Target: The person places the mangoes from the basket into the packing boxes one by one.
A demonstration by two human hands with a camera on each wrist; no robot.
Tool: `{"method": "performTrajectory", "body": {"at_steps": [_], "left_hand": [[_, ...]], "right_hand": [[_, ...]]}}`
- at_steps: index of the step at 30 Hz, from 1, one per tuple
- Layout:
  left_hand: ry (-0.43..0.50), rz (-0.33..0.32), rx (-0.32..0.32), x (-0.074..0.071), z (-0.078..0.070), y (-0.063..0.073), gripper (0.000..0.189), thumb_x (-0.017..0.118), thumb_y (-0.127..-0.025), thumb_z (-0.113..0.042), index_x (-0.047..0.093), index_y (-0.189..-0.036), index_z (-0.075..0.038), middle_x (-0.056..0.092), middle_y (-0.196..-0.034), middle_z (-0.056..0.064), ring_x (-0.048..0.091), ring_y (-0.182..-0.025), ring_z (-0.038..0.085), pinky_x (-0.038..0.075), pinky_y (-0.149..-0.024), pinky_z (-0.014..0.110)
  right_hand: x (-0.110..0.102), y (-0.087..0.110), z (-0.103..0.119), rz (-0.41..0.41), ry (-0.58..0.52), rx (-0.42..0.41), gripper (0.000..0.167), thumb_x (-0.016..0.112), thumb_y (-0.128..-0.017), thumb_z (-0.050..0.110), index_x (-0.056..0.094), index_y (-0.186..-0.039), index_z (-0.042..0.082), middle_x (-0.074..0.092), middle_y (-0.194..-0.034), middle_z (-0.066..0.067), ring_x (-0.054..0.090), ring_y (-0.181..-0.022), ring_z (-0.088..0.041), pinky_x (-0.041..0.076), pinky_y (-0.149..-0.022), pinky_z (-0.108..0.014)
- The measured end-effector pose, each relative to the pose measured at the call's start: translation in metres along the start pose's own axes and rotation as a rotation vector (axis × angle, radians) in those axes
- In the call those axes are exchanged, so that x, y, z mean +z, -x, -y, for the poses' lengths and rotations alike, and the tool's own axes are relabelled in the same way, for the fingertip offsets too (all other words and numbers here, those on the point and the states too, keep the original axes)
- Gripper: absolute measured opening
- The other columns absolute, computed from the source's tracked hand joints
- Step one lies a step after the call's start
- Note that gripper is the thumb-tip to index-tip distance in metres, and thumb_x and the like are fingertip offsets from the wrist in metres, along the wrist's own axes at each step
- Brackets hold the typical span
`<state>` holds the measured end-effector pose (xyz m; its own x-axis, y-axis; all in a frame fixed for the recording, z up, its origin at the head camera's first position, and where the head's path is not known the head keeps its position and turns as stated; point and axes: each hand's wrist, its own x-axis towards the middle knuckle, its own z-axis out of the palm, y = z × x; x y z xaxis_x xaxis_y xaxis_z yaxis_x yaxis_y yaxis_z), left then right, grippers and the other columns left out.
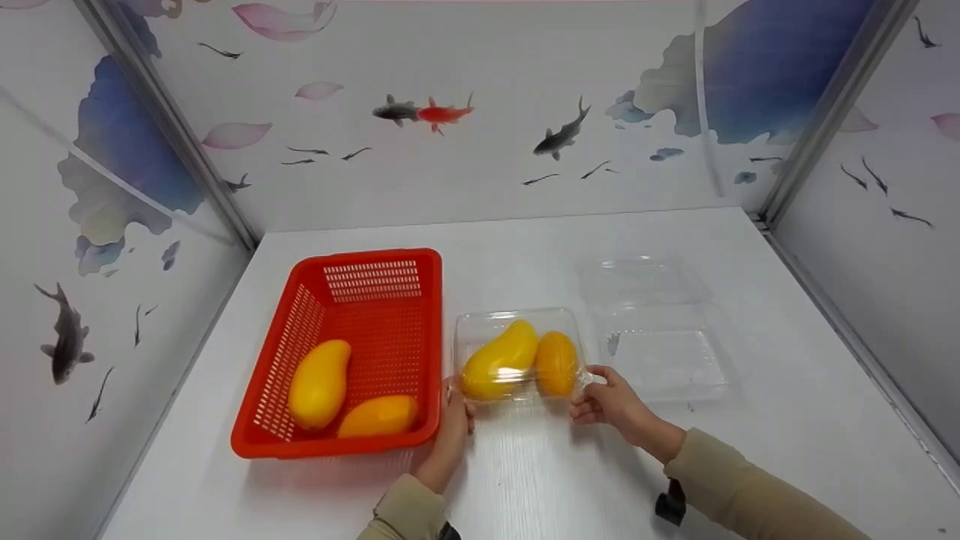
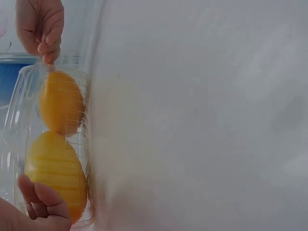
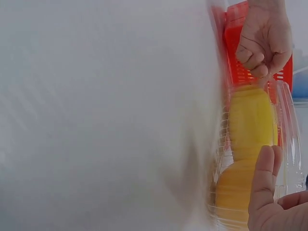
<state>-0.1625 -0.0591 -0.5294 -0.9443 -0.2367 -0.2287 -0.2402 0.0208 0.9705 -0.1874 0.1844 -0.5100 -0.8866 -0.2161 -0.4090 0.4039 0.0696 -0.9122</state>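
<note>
A clear plastic clamshell box (image 1: 480,324) stands in the middle of the white table, its lid down over two yellow mangoes. The larger mango (image 1: 501,364) leans on the left, the smaller mango (image 1: 556,364) beside it on the right. My left hand (image 1: 450,429) grips the box's near left corner, between box and basket. At the near right corner, my right hand (image 1: 616,407) pinches the rim between thumb and fingers. Both wrist views show the mangoes through the ribbed box wall. Whether the lid is latched cannot be made out.
Left of the box stands a red plastic basket (image 1: 382,330) holding a mango (image 1: 319,384) at its left and another mango (image 1: 379,417) at the near side. A second clear clamshell box (image 1: 660,364) lies open on the right. Decorated panels (image 1: 480,172) enclose the table's back and sides.
</note>
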Motion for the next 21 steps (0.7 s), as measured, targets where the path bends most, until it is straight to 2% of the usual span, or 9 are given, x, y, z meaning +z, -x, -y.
{"method": "performTrajectory", "body": {"at_steps": [3,5,8,11,12,14,17,19,21], "left_hand": [[-0.056,-0.033,-0.024,-0.003,0.000,0.007,0.031,0.036,-0.098,-0.035,0.044,-0.107,-0.006,0.049,-0.068,0.002,0.040,-0.048,0.012,0.036,-0.046,0.020],[-0.138,-0.002,-0.034,-0.006,-0.001,0.014,0.038,0.038,-0.096,-0.040,0.043,-0.110,-0.004,0.051,-0.075,0.004,0.045,-0.054,0.014,0.040,-0.052,0.023],[-0.383,0.132,-0.042,-0.010,-0.006,0.027,0.057,0.044,-0.093,-0.043,0.034,-0.128,0.001,0.056,-0.098,0.013,0.055,-0.076,0.021,0.050,-0.072,0.033],[-0.664,0.285,-0.032,-0.011,-0.016,0.042,0.077,0.053,-0.089,-0.039,0.020,-0.138,0.010,0.050,-0.122,0.023,0.054,-0.102,0.030,0.042,-0.094,0.046],[-0.775,0.314,-0.028,-0.010,-0.020,0.047,0.078,0.056,-0.088,-0.037,0.021,-0.138,0.012,0.051,-0.122,0.024,0.055,-0.101,0.030,0.041,-0.094,0.047],[-0.970,0.362,0.012,-0.007,-0.029,0.056,0.067,0.058,-0.087,-0.034,0.037,-0.129,0.013,0.058,-0.111,0.024,0.058,-0.094,0.031,0.044,-0.090,0.047],[-1.225,0.396,0.136,0.001,-0.043,0.070,0.040,0.057,-0.088,-0.033,0.059,-0.096,0.006,0.059,-0.074,0.011,0.054,-0.065,0.023,0.052,-0.069,0.037],[-1.352,0.353,0.340,0.010,-0.051,0.077,0.030,0.061,-0.085,-0.032,0.058,-0.078,-0.003,0.052,-0.063,0.007,0.051,-0.058,0.021,0.049,-0.056,0.031],[-1.424,0.286,0.519,0.020,-0.058,0.080,0.023,0.064,-0.084,-0.030,0.059,-0.084,-0.008,0.054,-0.068,0.005,0.051,-0.062,0.019,0.047,-0.055,0.029]], "right_hand": [[-0.004,0.009,0.000,0.038,0.124,0.020,0.055,0.039,-0.097,0.019,0.010,-0.140,0.000,0.063,-0.086,-0.012,0.063,-0.061,-0.018,0.055,-0.065,-0.034],[-0.010,0.018,0.003,0.080,0.242,0.013,0.063,0.041,-0.097,0.027,0.005,-0.142,0.001,0.064,-0.093,-0.015,0.063,-0.061,-0.019,0.055,-0.064,-0.035],[-0.024,0.031,0.011,0.124,0.412,-0.022,0.071,0.046,-0.095,0.035,0.007,-0.144,0.001,0.064,-0.098,-0.017,0.062,-0.060,-0.022,0.054,-0.062,-0.034],[-0.045,0.039,0.021,0.136,0.535,-0.078,0.066,0.050,-0.093,0.036,0.022,-0.141,0.001,0.064,-0.097,-0.017,0.060,-0.059,-0.022,0.053,-0.061,-0.033],[-0.052,0.040,0.025,0.132,0.568,-0.104,0.062,0.050,-0.093,0.036,0.027,-0.138,0.001,0.064,-0.096,-0.017,0.060,-0.059,-0.022,0.053,-0.061,-0.032],[-0.068,0.040,0.031,0.106,0.616,-0.162,0.054,0.050,-0.093,0.033,0.036,-0.133,-0.001,0.063,-0.093,-0.018,0.060,-0.060,-0.021,0.052,-0.059,-0.031],[-0.091,0.039,0.042,0.024,0.667,-0.243,0.043,0.049,-0.095,0.025,0.043,-0.127,-0.004,0.063,-0.091,-0.018,0.060,-0.062,-0.020,0.051,-0.058,-0.030],[-0.106,0.036,0.049,-0.042,0.700,-0.286,0.039,0.047,-0.095,0.020,0.045,-0.125,-0.005,0.063,-0.091,-0.019,0.061,-0.065,-0.021,0.050,-0.057,-0.029],[-0.121,0.031,0.056,-0.124,0.737,-0.334,0.035,0.046,-0.095,0.016,0.048,-0.122,-0.006,0.063,-0.092,-0.019,0.062,-0.069,-0.023,0.050,-0.057,-0.027]]}}
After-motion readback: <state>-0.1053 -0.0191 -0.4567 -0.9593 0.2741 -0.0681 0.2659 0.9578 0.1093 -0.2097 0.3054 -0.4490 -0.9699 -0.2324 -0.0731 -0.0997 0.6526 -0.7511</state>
